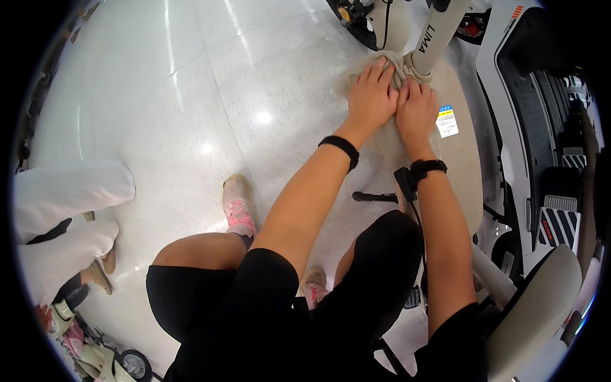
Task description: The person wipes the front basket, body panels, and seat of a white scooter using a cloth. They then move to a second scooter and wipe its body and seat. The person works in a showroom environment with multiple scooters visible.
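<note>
A crumpled beige cloth lies at the front of an electric scooter's beige footboard, against the foot of the steering column, which bears dark lettering. My left hand grips the cloth, fingers stretched forward over its folds. Close beside it, thumbs nearly touching, my right hand has its fingertips at the cloth's edge near the column; the palm side is hidden. To the right of that hand, a printed sticker is stuck on the footboard.
Ahead is the scooter's front wheel; its seat is at lower right. A kickstand sticks out leftward. Another white-and-black scooter stands close on the right. At left, a person's white trouser legs show above another two-wheeler.
</note>
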Tool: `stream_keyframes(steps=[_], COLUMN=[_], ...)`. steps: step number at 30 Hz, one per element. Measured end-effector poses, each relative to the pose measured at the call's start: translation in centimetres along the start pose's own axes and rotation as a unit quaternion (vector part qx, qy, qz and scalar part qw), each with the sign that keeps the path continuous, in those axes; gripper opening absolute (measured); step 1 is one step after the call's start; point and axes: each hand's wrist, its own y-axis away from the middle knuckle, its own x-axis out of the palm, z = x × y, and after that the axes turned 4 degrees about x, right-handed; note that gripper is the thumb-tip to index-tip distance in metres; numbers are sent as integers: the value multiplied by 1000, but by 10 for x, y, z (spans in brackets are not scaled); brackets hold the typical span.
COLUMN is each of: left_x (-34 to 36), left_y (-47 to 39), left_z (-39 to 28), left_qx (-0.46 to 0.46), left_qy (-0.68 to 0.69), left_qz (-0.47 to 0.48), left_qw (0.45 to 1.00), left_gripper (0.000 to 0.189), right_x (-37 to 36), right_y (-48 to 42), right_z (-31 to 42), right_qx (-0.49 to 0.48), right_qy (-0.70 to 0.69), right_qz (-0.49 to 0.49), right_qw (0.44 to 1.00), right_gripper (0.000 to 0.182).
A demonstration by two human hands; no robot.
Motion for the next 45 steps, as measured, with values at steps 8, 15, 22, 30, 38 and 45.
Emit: stream_keyframes(steps=[8, 15, 22, 30, 38, 45], left_x=[0, -4, -6, -15, -27, -36], left_y=[-12, 11, 46, 69, 23, 66], left_z=[3, -13, -38, -45, -12, -44], left_qx=[-83, -114, -136, -122, 96, 115], left_qy=[30, 19, -10, 35, -87, -43], left_qz=[76, 48, 38, 118, -15, 107], left_qw=[993, 992, 990, 985, 991, 987], left_gripper=[39, 36, 44, 61, 58, 49], right_x=[16, 17, -12, -32, -24, -67], right_y=[-11, -15, 14, 51, 16, 68], right_z=[0, -3, 0, -15, -3, -19], right_qx=[35, 38, 5, -18, -42, 11], right_qy=[0, -43, -32, -3, 172, 72], right_qz=[-25, -24, 23, 57, 67, 148], right_qw=[999, 998, 999, 998, 982, 986], right_gripper=[18, 17, 30, 46, 63, 61])
